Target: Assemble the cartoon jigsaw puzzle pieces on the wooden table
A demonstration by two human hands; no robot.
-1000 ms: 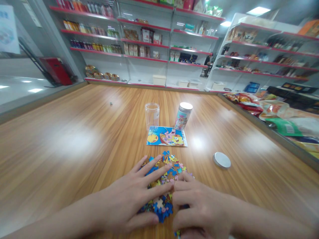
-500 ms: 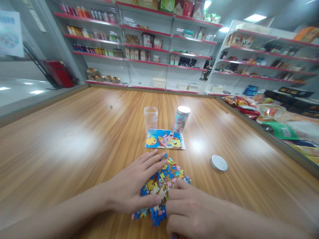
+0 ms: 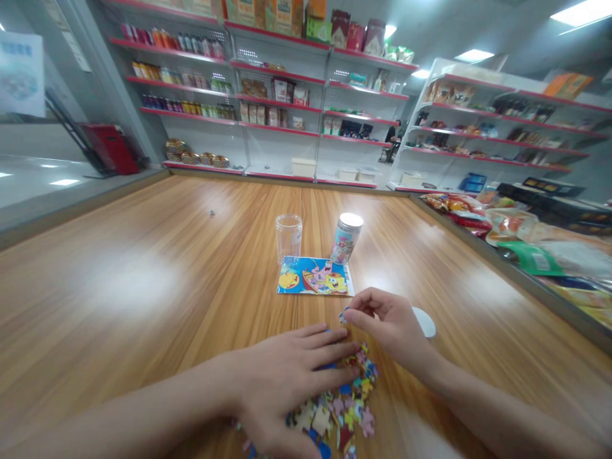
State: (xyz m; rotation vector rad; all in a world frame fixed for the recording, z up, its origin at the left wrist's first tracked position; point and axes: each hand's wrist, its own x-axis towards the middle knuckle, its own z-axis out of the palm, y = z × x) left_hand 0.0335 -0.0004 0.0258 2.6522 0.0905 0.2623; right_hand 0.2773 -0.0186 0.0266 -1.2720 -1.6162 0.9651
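Note:
Loose jigsaw puzzle pieces (image 3: 351, 401) lie heaped on the wooden table near me. My left hand (image 3: 291, 376) rests flat over the heap with its fingers spread, hiding part of it. Between thumb and fingers, my right hand (image 3: 387, 322) pinches a small puzzle piece (image 3: 343, 314) just beyond the heap. Farther out lies a picture card (image 3: 313, 277) with yellow and pink cartoon figures on blue. Behind it stand a clear jar (image 3: 289, 236), lidless, and a printed jar (image 3: 347, 239) with a silver lid. A round lid (image 3: 424, 322) is partly hidden by my right hand.
A wooden table (image 3: 201, 274) spreads ahead, with a tiny object (image 3: 211, 213) at the far left. Packaged goods (image 3: 530, 245) line the right edge. Shelves (image 3: 277, 127) of bottles and boxes stand behind, and a person (image 3: 393, 137) is far back.
My right hand has moved up and away from the heap, now pinching a puzzle piece. My left hand has shifted right across the pieces. The view has tilted slightly.

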